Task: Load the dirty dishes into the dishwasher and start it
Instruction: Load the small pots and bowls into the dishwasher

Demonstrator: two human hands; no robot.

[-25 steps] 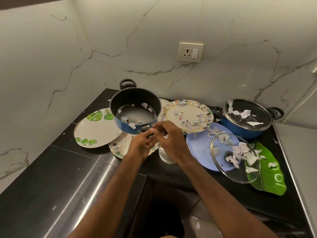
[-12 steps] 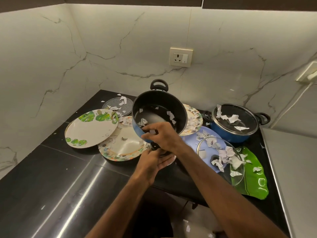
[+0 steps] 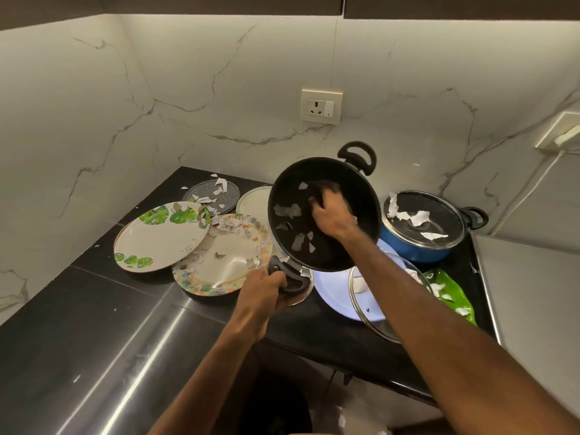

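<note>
Left hand (image 3: pixel 265 293), nearest the viewer, is closed round the near loop handle (image 3: pixel 290 279) of the pot (image 3: pixel 320 255). The pot hangs tilted above the counter (image 3: pixel 94 309), its dark mouth toward the camera. Right hand (image 3: pixel 329 213) reaches inside among the paper scraps (image 3: pixel 287 211); the blur hides whether its curled fingers pinch one.

Handling, as judged: the pot looks like rigid metal, moderately heavy, and lopsided when carried by one handle. A grip on both loops, near and far handle (image 3: pixel 357 157), would steady it, since the smooth coated wall offers poor purchase.

Count:
- Pots: two, the held one and a blue pot (image 3: pixel 420 246) to the right.
- Glass lids: two, one on the blue pot and a loose lid (image 3: pixel 367 309).
- Round plates: five, namely:
  - pale blue plate (image 3: pixel 329 290), lying under the loose lid
  - floral-rimmed plate (image 3: pixel 229 268)
  - leaf-print plate (image 3: pixel 157 240)
  - white plate (image 3: pixel 255 205)
  - grey speckled plate (image 3: pixel 216 196)
- Other dishes: one green leaf-shaped dish (image 3: pixel 452 287).
- Dishwasher: not in view.
</note>
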